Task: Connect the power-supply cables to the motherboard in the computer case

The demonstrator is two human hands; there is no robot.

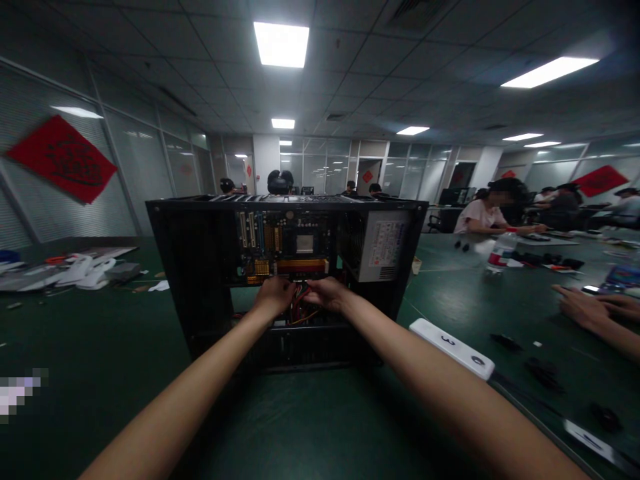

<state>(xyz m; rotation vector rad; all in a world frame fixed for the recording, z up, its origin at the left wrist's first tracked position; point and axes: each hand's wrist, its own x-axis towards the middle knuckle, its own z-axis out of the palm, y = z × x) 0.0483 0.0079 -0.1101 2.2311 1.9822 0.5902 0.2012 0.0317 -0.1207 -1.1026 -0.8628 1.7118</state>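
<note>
An open black computer case [170, 253] stands on the green table [310, 427], its side off. Inside it I see a motherboard [285, 250] and a grey power supply [383, 247] at the right. Both my arms reach into the case. My left hand [273, 297] and my right hand [325, 293] are side by side just under the motherboard's lower edge, fingers curled and pinched around a bundle of red, yellow and black wires [299, 308]. What the fingertips hold is partly hidden.
A white numbered strip [453, 348] lies right of the case, with small dark parts [543, 373] beyond it. Another person's hands [590, 308] rest at the right edge. Papers and white items [75, 270] lie at the left. Several people sit at tables behind.
</note>
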